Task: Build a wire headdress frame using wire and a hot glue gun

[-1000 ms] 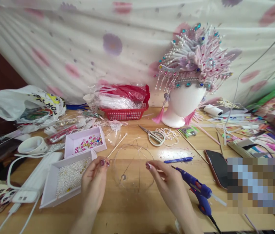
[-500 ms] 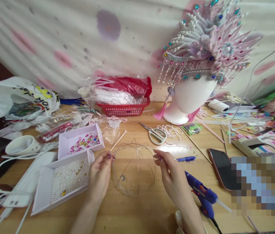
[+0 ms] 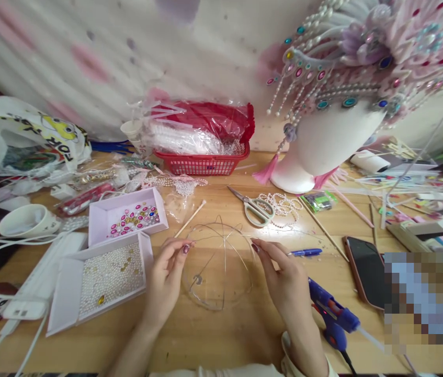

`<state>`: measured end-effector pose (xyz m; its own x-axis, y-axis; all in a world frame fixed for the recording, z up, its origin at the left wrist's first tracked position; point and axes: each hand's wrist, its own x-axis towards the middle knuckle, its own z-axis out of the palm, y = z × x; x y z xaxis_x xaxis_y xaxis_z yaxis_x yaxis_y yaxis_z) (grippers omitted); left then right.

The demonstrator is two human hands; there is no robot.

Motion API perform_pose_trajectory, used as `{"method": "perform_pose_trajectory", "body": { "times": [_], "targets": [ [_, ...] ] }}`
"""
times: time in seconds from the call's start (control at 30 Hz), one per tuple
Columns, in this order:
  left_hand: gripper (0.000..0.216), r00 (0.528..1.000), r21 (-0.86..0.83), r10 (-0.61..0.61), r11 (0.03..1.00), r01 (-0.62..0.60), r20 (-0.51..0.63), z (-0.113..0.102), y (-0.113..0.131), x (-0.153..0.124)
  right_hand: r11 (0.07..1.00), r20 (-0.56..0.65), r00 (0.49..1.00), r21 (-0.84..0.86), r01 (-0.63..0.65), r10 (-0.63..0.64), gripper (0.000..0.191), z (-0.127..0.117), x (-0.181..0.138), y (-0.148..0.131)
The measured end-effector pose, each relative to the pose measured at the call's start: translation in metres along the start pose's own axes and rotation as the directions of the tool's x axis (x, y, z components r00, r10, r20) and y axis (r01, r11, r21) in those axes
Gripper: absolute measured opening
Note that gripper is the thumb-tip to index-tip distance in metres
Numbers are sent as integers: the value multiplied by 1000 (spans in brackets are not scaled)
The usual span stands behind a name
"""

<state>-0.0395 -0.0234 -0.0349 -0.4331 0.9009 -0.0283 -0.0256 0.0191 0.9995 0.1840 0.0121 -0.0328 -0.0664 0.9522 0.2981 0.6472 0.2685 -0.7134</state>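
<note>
Between my hands is a round wire frame (image 3: 224,262), made of thin bent wires that cross near its top. My left hand (image 3: 170,269) pinches its left side between thumb and fingertips. On the opposite side, my right hand (image 3: 280,269) pinches the wire with thumb and index finger. A loose wire end runs off to the right behind the right hand. Beyond the frame lie a thin stick (image 3: 190,219), open scissors (image 3: 256,208) and a pearl bead string (image 3: 284,207). A blue pen (image 3: 306,252) is just right of my right hand.
At left are a box of pearls (image 3: 107,277) and a box of coloured gems (image 3: 95,217). A blue glue gun (image 3: 333,309) and a phone (image 3: 366,272) lie at right. Behind stand a red basket (image 3: 201,165) and a white mannequin head (image 3: 331,141) with an ornate headdress.
The view has shifted and come closer to the table. Both hands still pinch the wire frame at its sides, with the fingertips slightly repositioned.
</note>
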Motion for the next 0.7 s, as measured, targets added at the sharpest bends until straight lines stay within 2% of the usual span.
{"method": "perform_pose_trajectory", "body": {
  "times": [0.4,0.7],
  "targets": [
    [15,989,182,115,974,-131,96,-7,10,0,997,33,996,10,-81,81,26,4,-3,10],
    [23,963,344,196,905,-250,182,-18,13,-6,998,56,996,17,-67,66,25,5,-4,13]
  ]
}}
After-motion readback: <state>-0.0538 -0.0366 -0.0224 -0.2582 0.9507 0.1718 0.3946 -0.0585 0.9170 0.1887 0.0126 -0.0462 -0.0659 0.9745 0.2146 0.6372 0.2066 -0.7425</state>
